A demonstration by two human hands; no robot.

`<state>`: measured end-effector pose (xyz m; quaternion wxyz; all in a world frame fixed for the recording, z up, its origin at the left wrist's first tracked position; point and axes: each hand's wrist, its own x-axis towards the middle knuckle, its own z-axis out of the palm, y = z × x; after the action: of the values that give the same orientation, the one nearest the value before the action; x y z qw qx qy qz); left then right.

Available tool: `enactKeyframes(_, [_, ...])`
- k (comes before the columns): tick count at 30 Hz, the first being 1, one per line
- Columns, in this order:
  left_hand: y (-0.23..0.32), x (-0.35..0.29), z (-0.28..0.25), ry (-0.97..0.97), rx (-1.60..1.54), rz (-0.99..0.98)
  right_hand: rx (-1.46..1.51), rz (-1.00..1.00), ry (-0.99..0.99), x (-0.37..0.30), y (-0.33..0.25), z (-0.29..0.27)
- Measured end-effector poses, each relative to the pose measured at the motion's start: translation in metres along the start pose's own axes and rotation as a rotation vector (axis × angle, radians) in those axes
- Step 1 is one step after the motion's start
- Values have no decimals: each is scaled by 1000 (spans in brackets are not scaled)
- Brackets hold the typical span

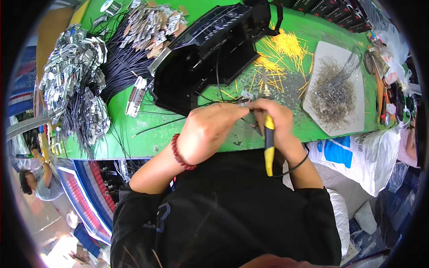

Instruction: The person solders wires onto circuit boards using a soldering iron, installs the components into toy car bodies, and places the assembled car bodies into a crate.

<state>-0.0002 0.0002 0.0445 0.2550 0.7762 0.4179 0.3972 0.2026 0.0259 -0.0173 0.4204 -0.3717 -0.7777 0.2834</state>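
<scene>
My right hand grips a tool with a yellow and black handle, its metal tip pointing away from me over the green table. My left hand pinches a thin black wire with a small silvery part at its end, held right beside the tool and touching my right hand's fingers. A dark red bead bracelet sits on my left wrist and a black band on my right.
A large black plastic housing lies just beyond my hands. Bundles of black wires with silvery ends fill the left. Yellow sticks are scattered at the back, a white tray of grey scraps to the right. White sacks stand beside the table.
</scene>
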Motion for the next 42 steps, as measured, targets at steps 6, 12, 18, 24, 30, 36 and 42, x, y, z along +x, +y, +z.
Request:
enactKeyframes(6, [-1,-2,14,-26,21,-134,403,163,61,-15,3,-9])
enactKeyframes(12, [-4,-1,24,-28,-17,-128,396,142,36,-15,-17,-5])
enactKeyframes(18, [-7,0,25,-21,-130,-218,573,259,87,-14,-17,0])
enactKeyframes(24, [-2,4,20,-12,-319,-382,729,386,140,-6,-26,-3])
enactKeyframes(30, [-2,3,16,-37,-377,-450,830,385,182,-9,-25,1])
enactKeyframes(36, [-3,3,14,-47,-383,-444,854,389,126,-11,-22,-1])
enactKeyframes(42, [-9,8,7,-195,-363,-399,801,430,-40,-4,-14,-12])
